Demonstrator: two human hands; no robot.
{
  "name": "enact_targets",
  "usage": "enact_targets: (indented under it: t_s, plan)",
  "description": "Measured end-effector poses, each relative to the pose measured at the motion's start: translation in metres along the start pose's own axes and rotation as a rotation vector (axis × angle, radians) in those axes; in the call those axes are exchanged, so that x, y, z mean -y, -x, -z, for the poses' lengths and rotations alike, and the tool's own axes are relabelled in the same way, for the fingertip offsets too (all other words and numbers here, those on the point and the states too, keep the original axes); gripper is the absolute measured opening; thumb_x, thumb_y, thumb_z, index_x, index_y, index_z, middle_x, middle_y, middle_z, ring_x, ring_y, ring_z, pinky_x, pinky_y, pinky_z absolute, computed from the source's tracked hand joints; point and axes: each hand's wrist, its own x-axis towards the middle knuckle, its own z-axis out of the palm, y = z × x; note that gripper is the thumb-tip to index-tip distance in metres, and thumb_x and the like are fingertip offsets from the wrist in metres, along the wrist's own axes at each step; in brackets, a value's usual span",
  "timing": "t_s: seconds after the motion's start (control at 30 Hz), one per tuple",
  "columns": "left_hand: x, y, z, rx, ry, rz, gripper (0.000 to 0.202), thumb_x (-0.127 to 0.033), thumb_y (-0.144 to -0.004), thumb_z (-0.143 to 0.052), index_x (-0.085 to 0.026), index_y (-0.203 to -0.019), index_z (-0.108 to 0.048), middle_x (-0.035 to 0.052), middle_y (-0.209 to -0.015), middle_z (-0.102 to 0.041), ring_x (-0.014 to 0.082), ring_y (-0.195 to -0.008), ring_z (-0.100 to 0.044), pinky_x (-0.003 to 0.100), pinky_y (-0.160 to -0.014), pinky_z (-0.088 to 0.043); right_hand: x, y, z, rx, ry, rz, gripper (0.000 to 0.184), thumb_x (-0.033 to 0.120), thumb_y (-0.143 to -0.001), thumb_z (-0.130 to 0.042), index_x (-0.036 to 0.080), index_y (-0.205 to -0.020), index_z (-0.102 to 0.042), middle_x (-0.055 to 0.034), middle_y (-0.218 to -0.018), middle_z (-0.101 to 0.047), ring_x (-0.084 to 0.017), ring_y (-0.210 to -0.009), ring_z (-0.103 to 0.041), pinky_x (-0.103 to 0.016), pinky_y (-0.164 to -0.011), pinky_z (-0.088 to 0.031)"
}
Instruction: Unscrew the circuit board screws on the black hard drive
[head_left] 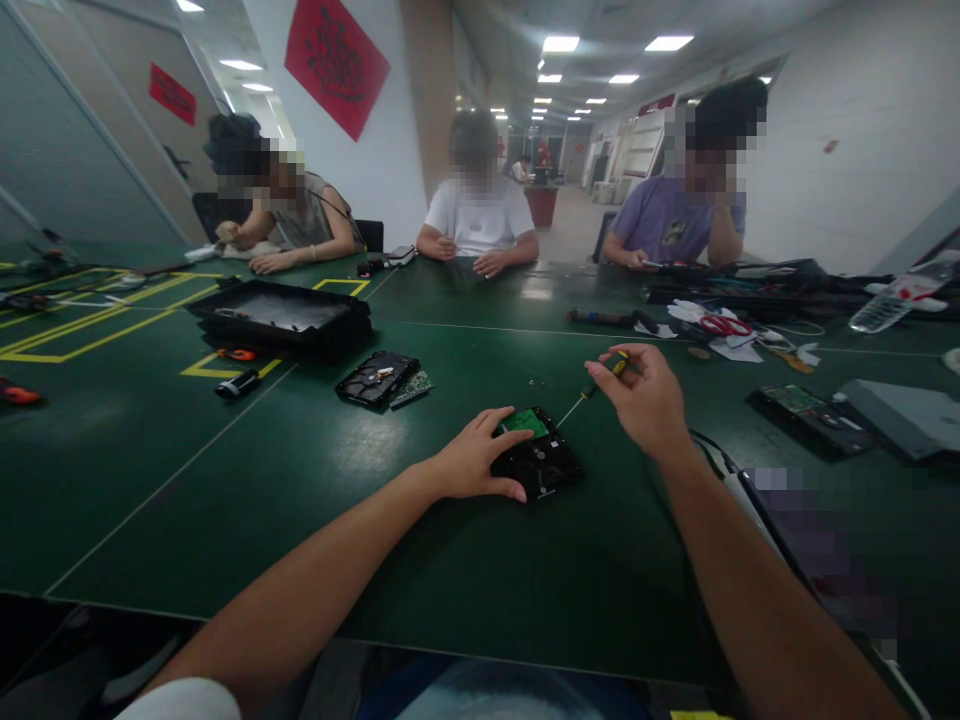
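A black hard drive (541, 464) with a green circuit board lies flat on the green table in front of me. My left hand (480, 455) spans its left side, thumb by the near edge and fingers over the board, holding it against the table. Between the fingertips of my right hand (645, 390) is a screwdriver (619, 368) with a yellow and black handle. Its thin shaft slants down to the left, and the tip meets the drive near its right edge, beside the board. Whether the tip sits in a screw is too small to tell.
Left of the drive lie another hard drive (375, 378) with a loose circuit board (417, 386), and a black tray (281, 315). To the right are a further hard drive (814, 418), a grey box (904, 412) and red-handled scissors (725, 325). Several people sit across the table.
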Motion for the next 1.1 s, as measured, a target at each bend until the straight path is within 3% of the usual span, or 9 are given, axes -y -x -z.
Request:
enact_targets:
  t_s: [0.13, 0.23, 0.43, 0.6, 0.8, 0.93, 1.1]
  plan:
    - [-0.002, 0.0, -0.001, -0.01, -0.02, 0.019, 0.103, -0.089, -0.076, -0.074, -0.03, -0.159, -0.055, 0.0212, -0.169, -0.034, 0.0493, -0.154, -0.036, 0.07, -0.121, -0.038, -0.007, 0.01, -0.003, -0.102, 0.295, 0.124, 0.05, 0.058, -0.09, -0.08, 0.024, -0.122, -0.06, -0.0071, -0.105, -0.075, -0.025, -0.088, -0.075, -0.042, -0.087, -0.062]
    - [-0.007, 0.001, -0.001, -0.024, -0.036, 0.05, 0.1, -0.089, -0.077, -0.073, -0.031, -0.156, -0.058, 0.0199, -0.163, -0.039, 0.0483, -0.149, -0.04, 0.069, -0.12, -0.041, -0.018, 0.02, -0.002, -0.168, 0.418, 0.139, 0.049, 0.062, -0.095, -0.072, 0.024, -0.124, -0.058, -0.0061, -0.1, -0.073, -0.024, -0.081, -0.072, -0.041, -0.082, -0.059]
    - [-0.019, 0.006, 0.001, -0.036, -0.069, 0.064, 0.085, -0.081, -0.088, -0.071, -0.029, -0.154, -0.06, 0.0196, -0.151, -0.045, 0.0445, -0.14, -0.047, 0.065, -0.115, -0.048, -0.023, 0.035, -0.001, -0.035, 0.292, 0.105, 0.054, 0.061, -0.105, -0.058, 0.026, -0.144, -0.048, -0.0016, -0.089, -0.074, -0.022, -0.066, -0.071, -0.039, -0.073, -0.059]
    - [-0.025, 0.007, -0.001, -0.052, -0.072, 0.051, 0.07, -0.069, -0.097, -0.067, -0.026, -0.153, -0.061, 0.0197, -0.149, -0.045, 0.0417, -0.138, -0.05, 0.062, -0.114, -0.05, -0.018, 0.043, -0.01, 0.02, 0.306, 0.138, 0.063, 0.057, -0.104, -0.06, 0.029, -0.158, -0.044, -0.0078, -0.117, -0.078, -0.023, -0.078, -0.076, -0.043, -0.083, -0.063]
    - [-0.024, 0.005, -0.008, -0.106, -0.03, 0.053, 0.059, -0.059, -0.101, -0.068, -0.026, -0.149, -0.064, 0.0176, -0.147, -0.048, 0.0365, -0.128, -0.055, 0.058, -0.109, -0.056, -0.013, 0.05, -0.015, -0.016, 0.336, 0.157, 0.063, 0.057, -0.1, -0.066, 0.026, -0.153, -0.05, -0.0112, -0.117, -0.075, -0.028, -0.091, -0.076, -0.047, -0.089, -0.063]
    - [-0.02, 0.004, -0.007, -0.112, 0.026, 0.018, 0.05, -0.051, -0.104, -0.067, -0.023, -0.145, -0.068, 0.017, -0.146, -0.05, 0.0308, -0.119, -0.06, 0.052, -0.106, -0.059, -0.017, 0.051, -0.015, -0.021, 0.306, 0.178, 0.063, 0.056, -0.1, -0.067, 0.026, -0.153, -0.051, -0.0106, -0.116, -0.073, -0.026, -0.088, -0.075, -0.044, -0.085, -0.064]
    - [-0.015, 0.004, -0.008, -0.134, 0.032, 0.001, 0.05, -0.05, -0.101, -0.072, -0.024, -0.143, -0.069, 0.0159, -0.143, -0.052, 0.0303, -0.119, -0.061, 0.052, -0.105, -0.059, -0.027, 0.051, -0.018, -0.028, 0.351, 0.268, 0.06, 0.053, -0.1, -0.069, 0.026, -0.152, -0.054, -0.0083, -0.109, -0.074, -0.024, -0.082, -0.074, -0.043, -0.081, -0.064]
